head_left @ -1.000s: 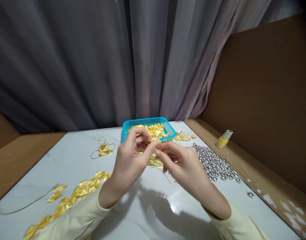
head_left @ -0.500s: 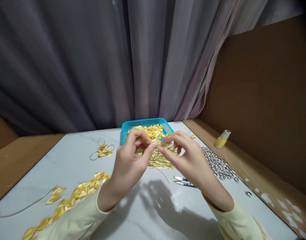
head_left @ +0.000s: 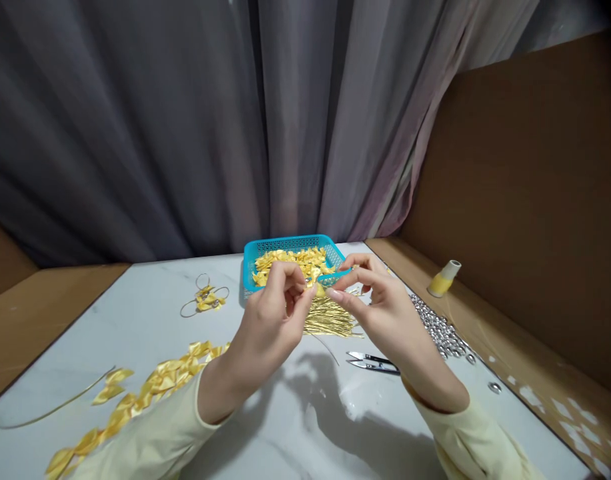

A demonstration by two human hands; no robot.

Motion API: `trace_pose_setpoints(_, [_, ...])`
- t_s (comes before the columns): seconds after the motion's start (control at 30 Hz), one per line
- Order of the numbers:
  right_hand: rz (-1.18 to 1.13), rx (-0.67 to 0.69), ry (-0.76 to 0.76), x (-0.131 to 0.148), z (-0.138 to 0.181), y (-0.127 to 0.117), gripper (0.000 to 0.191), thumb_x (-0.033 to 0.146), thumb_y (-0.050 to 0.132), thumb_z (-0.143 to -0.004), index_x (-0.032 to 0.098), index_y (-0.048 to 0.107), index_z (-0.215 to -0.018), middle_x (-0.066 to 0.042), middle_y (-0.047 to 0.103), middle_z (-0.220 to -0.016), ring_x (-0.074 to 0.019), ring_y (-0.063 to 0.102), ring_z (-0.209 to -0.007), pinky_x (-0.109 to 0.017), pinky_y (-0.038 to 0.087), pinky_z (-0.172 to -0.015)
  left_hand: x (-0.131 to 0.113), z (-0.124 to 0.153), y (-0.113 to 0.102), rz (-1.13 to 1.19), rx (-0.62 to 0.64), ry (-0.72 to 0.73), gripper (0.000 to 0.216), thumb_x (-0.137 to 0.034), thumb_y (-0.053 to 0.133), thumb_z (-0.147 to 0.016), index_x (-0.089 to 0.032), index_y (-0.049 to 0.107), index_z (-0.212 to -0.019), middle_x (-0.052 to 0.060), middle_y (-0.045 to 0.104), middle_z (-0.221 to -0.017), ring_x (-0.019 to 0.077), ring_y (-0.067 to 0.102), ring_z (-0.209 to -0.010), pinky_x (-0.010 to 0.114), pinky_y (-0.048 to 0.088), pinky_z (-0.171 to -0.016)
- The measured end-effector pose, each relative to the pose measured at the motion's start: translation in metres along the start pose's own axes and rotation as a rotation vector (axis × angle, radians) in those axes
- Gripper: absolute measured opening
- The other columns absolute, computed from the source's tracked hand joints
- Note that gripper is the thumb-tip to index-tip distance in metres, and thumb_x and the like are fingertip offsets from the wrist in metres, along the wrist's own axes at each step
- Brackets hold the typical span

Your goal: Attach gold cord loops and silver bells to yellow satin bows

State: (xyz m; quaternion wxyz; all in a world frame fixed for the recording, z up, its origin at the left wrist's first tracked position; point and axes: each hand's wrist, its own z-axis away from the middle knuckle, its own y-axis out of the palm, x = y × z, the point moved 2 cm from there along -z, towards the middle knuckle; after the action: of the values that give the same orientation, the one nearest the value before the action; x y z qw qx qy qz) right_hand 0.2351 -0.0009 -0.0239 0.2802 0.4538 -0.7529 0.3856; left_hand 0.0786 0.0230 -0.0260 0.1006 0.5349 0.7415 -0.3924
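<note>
Between my hands, in front of the basket, is a small yellow satin ribbon bow. My left hand is closed, its thumb and bent fingers pinching the bow from the left. My right hand has its thumb and index finger together at the bow's right edge, with the other fingers curved above. Fingertips cover part of the bow. Just below it lies a bundle of gold wire ties. Thread snips rest on the table beneath my right hand.
A blue basket holds many yellow bows. Looped wires with bows lie left. A row of yellow bows runs beside my left sleeve. Silver rings are heaped at right, near a yellow thread spool.
Both hands have shifted slightly right with the bow. My right fingers have drawn closer together at its edge. More of the basket and the snips shows.
</note>
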Motion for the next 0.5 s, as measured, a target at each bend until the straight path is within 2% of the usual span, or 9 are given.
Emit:
trace_pose_setpoints(0.17, [0.117, 0.074, -0.190, 0.0047, 0.0000, -0.0015, 0.017, 0.009, 0.060, -0.082, 0.020, 0.057, -0.070, -0.003, 0.059, -0.085, -0.0199, 0.053, -0.085, -0.036, 0.040, -0.079, 0.0002, 0.0006, 0.0005, -0.052, 0.129, 0.062, 0.019, -0.007, 0.049, -0.084, -0.023, 0.039, -0.086, -0.007, 0.048, -0.067, 0.0092, 0.049, -0.052, 0.020, 0.037, -0.046])
trace_pose_setpoints(0.3, [0.314, 0.096, -0.358, 0.0041, -0.0025, -0.0027, 0.024, -0.002, 0.050, -0.082, 0.021, 0.053, -0.073, 0.000, 0.067, -0.080, -0.0187, 0.052, -0.081, -0.034, 0.034, -0.073, 0.0027, 0.0015, -0.0007, -0.078, 0.263, 0.131, 0.020, -0.003, 0.044, -0.083, -0.022, 0.038, -0.087, -0.006, 0.047, -0.067, 0.0090, 0.045, -0.051, 0.021, 0.037, -0.049])
trace_pose_setpoints(0.5, [0.328, 0.130, -0.332, -0.0019, -0.0077, -0.0024, 0.021, 0.003, 0.049, -0.084, 0.021, 0.053, -0.073, -0.002, 0.068, -0.081, -0.0197, 0.054, -0.082, -0.036, 0.033, -0.075, 0.0040, 0.0011, -0.0036, -0.091, 0.363, 0.206, 0.024, 0.000, 0.041, -0.080, -0.022, 0.039, -0.087, -0.006, 0.045, -0.067, 0.0093, 0.042, -0.050, 0.022, 0.036, -0.050])
